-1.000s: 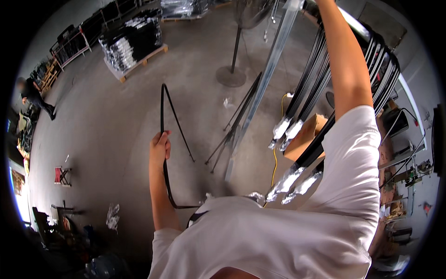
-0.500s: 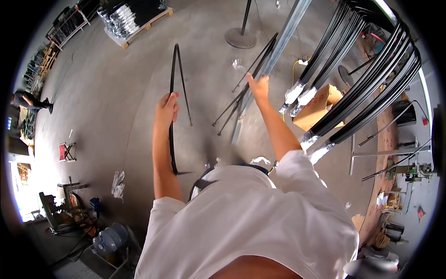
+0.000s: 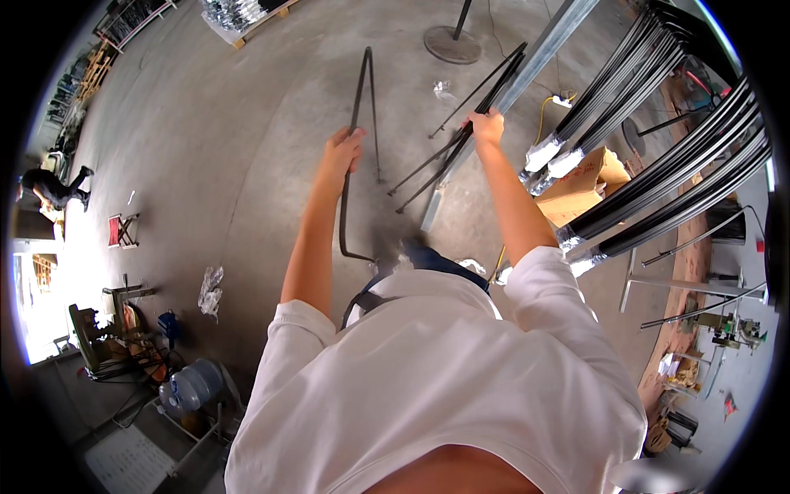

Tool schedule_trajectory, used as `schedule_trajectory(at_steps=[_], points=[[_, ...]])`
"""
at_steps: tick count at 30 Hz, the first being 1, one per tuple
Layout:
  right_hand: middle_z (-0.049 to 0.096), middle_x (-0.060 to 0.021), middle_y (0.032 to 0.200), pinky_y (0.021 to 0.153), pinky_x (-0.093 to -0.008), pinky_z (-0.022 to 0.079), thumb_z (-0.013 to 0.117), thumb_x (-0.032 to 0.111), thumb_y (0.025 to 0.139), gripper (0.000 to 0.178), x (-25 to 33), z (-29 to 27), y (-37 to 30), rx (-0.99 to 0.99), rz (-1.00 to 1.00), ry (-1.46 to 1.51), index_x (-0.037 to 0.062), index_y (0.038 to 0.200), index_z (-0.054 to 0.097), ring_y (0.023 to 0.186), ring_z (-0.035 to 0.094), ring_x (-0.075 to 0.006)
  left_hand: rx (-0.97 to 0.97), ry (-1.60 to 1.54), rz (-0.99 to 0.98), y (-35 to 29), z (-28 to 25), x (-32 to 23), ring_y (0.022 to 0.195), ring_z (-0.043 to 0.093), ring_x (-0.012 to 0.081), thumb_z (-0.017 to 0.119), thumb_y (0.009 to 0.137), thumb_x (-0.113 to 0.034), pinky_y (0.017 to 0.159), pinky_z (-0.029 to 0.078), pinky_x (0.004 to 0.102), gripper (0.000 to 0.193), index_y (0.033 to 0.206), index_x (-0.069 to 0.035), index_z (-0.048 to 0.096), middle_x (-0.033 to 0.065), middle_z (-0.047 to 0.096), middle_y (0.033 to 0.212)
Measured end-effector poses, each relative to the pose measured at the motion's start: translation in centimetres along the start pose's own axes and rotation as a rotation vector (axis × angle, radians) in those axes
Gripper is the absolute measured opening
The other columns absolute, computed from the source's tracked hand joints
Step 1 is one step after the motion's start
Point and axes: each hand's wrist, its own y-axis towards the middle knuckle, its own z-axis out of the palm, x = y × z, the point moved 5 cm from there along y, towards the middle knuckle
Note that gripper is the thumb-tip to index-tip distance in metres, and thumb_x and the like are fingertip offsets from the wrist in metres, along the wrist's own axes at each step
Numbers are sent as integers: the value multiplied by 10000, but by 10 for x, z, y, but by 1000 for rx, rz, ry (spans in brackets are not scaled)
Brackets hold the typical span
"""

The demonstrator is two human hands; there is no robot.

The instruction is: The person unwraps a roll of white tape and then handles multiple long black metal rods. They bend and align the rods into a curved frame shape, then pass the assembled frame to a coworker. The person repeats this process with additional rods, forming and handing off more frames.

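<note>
My left hand (image 3: 341,156) is closed around a thin black bent tube (image 3: 356,107). This tube stands upright in front of me, folded back in a narrow bend at its far end, with a short foot at its near end. My right hand (image 3: 487,128) is closed at several similar black bent tubes (image 3: 502,77), which hang at a slanting grey metal rail (image 3: 541,54). Their thin ends spread out to the left of the rail. The fingertips of my right hand are partly hidden, so how many tubes it grips I cannot tell.
Bundles of long black tubes (image 3: 683,185) with plastic-wrapped ends hang at the right, around an open cardboard box (image 3: 576,191). A round stand base (image 3: 453,45) is ahead. Plastic scraps (image 3: 211,290) and a folding stool (image 3: 123,231) are on the left floor. A person (image 3: 56,186) bends at far left.
My left hand has moved right with its tube, nearer to the rail. My right hand, its thumb raised before, has closed at the tubes by the rail. The whole view has shifted a little.
</note>
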Motion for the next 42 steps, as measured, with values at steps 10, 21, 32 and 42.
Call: schedule_trajectory(at_steps=[10,21,32,42], points=[[553,-79,546,365,-262,401,568,79,703,110,-13,-5,7,8,-15,-77,-31,703,564,437,546,-157,372,-211,-185,100,129,6,858,585,243,540,789,-95,629,467,295,219,865,-82,336,190,565,970],[591,-96,609,418,-250,471,558,141,722,194,7,-10,-8,255,66,97,-39,795,571,484,573,-149,402,-267,-232,125,177,29,617,515,142,518,801,-91,530,421,261,148,864,-76,385,87,535,790],[576,-140,686,603,-325,463,563,174,720,200,41,-25,-5,-408,-513,-328,-4,810,556,651,582,-272,282,129,-169,126,20,-11,589,512,103,493,833,-180,558,461,246,281,1064,-21,465,78,570,845],[497,-270,1030,784,-404,465,486,260,839,387,48,167,-19,925,652,821,-67,1027,398,921,537,-351,274,258,-165,15,-71,-70,580,487,91,480,841,-195,559,422,216,264,1046,-30,479,54,562,840]])
